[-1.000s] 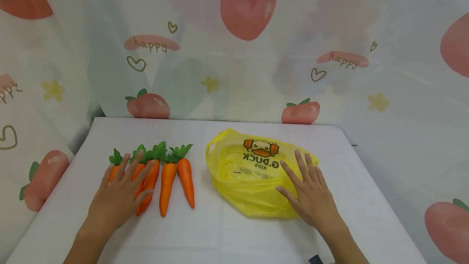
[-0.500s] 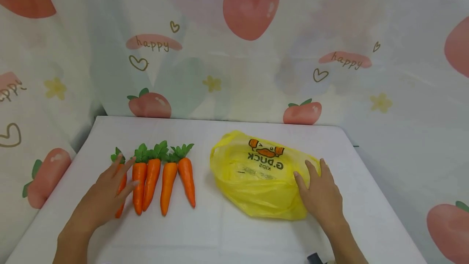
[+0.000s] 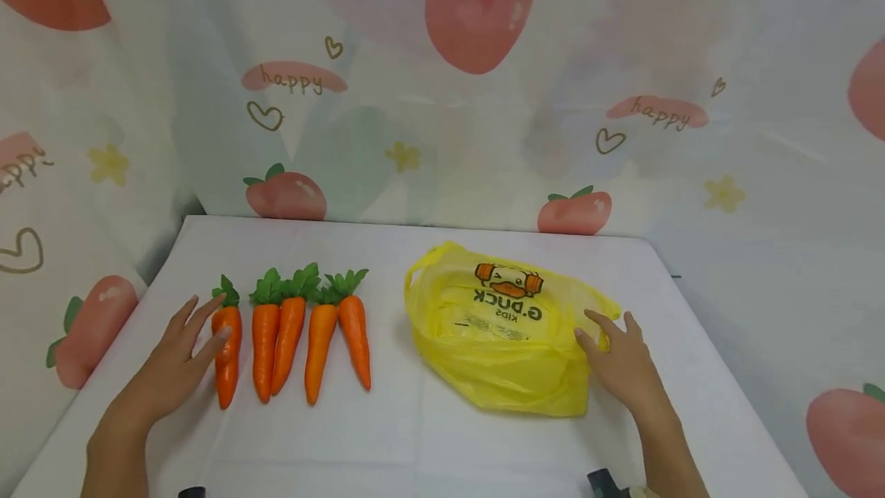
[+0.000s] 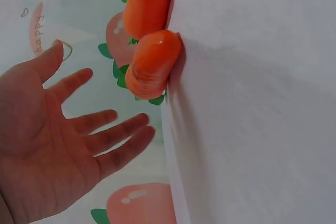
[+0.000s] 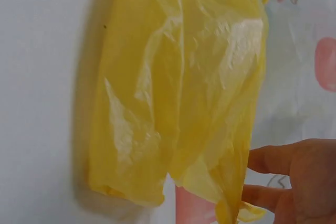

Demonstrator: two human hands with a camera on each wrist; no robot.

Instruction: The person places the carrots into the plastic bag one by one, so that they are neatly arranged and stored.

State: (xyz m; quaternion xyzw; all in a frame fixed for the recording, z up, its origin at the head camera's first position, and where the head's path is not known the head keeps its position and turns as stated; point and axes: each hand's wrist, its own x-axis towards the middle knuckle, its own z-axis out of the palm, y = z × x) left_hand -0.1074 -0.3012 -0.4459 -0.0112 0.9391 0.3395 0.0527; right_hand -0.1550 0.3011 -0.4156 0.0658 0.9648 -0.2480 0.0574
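Note:
Several orange carrots with green leafy tops lie side by side on the left of the white table in the head view. My left hand (image 3: 169, 371) is just left of the leftmost carrot (image 3: 228, 360), its fingers spread and relaxed, fingertips overlapping that carrot's upper part. The left wrist view shows the same hand (image 4: 68, 135) apart from the carrot (image 4: 155, 59), palm bare. A yellow plastic bag (image 3: 484, 375) with a duck print lies on the right. My right hand (image 3: 625, 363) reaches the bag's right end, thumb and fingers apart, fingertips right at the edge of the plastic (image 5: 178, 87).
The white-covered table (image 3: 415, 444) ends at a printed fabric backdrop (image 3: 429, 121) with strawberries and hearts, which also runs along both sides. A small dark object (image 3: 604, 483) shows at the bottom edge near the right forearm. A gap separates the carrots from the bag.
My left hand has moved left from over the carrots, uncovering them. My right hand has slid right and down off the bag's print to its right end, and the bag has shifted slightly right.

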